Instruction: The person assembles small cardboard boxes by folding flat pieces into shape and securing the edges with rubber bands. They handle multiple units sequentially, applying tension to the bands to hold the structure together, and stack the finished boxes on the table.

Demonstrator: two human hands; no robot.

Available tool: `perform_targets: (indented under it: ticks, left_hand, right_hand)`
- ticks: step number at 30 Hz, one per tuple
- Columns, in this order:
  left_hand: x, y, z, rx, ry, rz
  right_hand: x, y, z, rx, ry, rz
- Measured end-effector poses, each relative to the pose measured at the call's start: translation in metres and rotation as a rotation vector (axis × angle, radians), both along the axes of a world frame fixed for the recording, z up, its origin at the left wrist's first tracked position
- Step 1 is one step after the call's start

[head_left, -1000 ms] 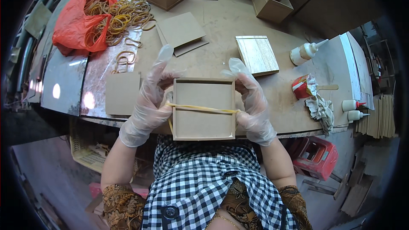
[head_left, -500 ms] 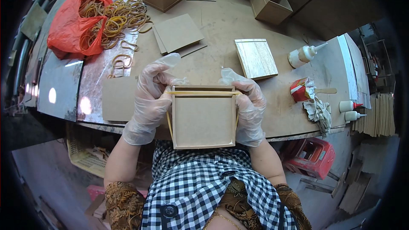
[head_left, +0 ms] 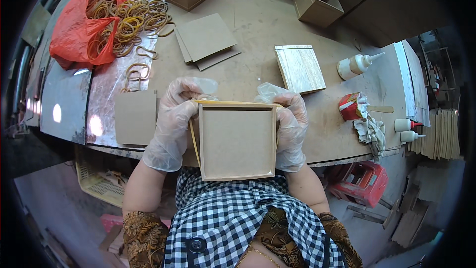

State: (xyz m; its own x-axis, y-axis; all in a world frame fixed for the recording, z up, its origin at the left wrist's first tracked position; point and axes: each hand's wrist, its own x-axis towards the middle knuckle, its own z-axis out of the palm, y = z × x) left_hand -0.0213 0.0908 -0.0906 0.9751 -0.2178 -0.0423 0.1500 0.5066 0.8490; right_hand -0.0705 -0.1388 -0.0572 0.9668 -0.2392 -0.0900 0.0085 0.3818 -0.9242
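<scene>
A shallow-looking square box of brown fibreboard [head_left: 238, 144] is held in front of me at the table's near edge, its inside facing up. Around it runs a yellow rubber band [head_left: 233, 102], stretched along the far side and down past the left wall. My left hand [head_left: 173, 124], in a clear plastic glove, is closed on the band at the far left corner. At the far right corner my right hand [head_left: 291, 131], gloved alike, pinches the band too. Both hands press against the box's sides; some fingertips are hidden behind it.
Rubber bands [head_left: 131, 25] spill from a red plastic bag [head_left: 82, 25]. Flat boards [head_left: 208, 37], a wooden block [head_left: 300, 68], a glue bottle [head_left: 354, 66], a red container [head_left: 349, 106] and a rag [head_left: 371, 134] lie around. Open boxes [head_left: 317, 2] stand at the back.
The rubber band has gone from lying across the box's open top to the outside of its far wall. The box has tipped and come slightly nearer; both hands stay at its far corners.
</scene>
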Motion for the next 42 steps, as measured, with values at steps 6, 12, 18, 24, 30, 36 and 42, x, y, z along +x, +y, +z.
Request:
perform_targets:
  ticks: [6, 12, 18, 24, 30, 36, 42]
  left_hand:
    - [-0.013, 0.000, 0.007, -0.056, 0.153, -0.011]
    - [-0.018, 0.001, 0.007, -0.135, 0.197, -0.072]
    - [-0.021, 0.002, 0.009, -0.297, 0.237, -0.116]
    - [-0.026, -0.006, 0.003, -0.038, 0.161, 0.006]
    - [-0.037, -0.041, 0.014, 0.214, -0.080, 0.236]
    - [-0.038, -0.042, -0.003, 0.171, -0.071, 0.312]
    - [-0.032, -0.050, -0.004, 0.134, -0.023, 0.349]
  right_hand:
    - [-0.009, -0.003, -0.006, 0.135, -0.036, 0.074]
    - [-0.007, -0.005, 0.001, 0.274, 0.065, 0.079]
    - [-0.002, -0.009, -0.018, 0.321, 0.018, 0.122]
    - [-0.004, 0.011, -0.022, 0.364, 0.021, 0.085]
    - [-0.001, 0.005, -0.023, 0.378, 0.096, 0.251]
    - [0.009, -0.004, -0.031, 0.154, 0.121, 0.171]
    - [0.010, -0.005, -0.020, 0.193, 0.124, 0.149]
